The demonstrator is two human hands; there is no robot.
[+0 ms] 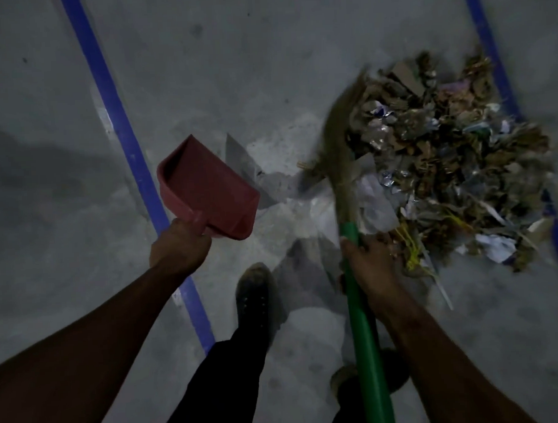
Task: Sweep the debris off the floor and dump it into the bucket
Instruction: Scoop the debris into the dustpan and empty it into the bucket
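A heap of debris [444, 153], made of scraps of paper, foil and brown bits, lies on the grey floor at the right. My right hand [374, 264] grips the green handle of a broom [366, 329]. Its brown bristles [341, 138] are blurred and touch the left side of the heap. My left hand [178, 244] holds a red dustpan [206, 192] by its handle, lifted above the floor to the left of the heap, its mouth pointing up and away. No bucket is in view.
Two blue tape lines run across the concrete floor, one on the left [120, 128] and one on the right [502, 83] partly under the heap. My dark shoes [252, 295] and trouser legs stand at the bottom centre. White dust patches [288, 166] lie between dustpan and broom.
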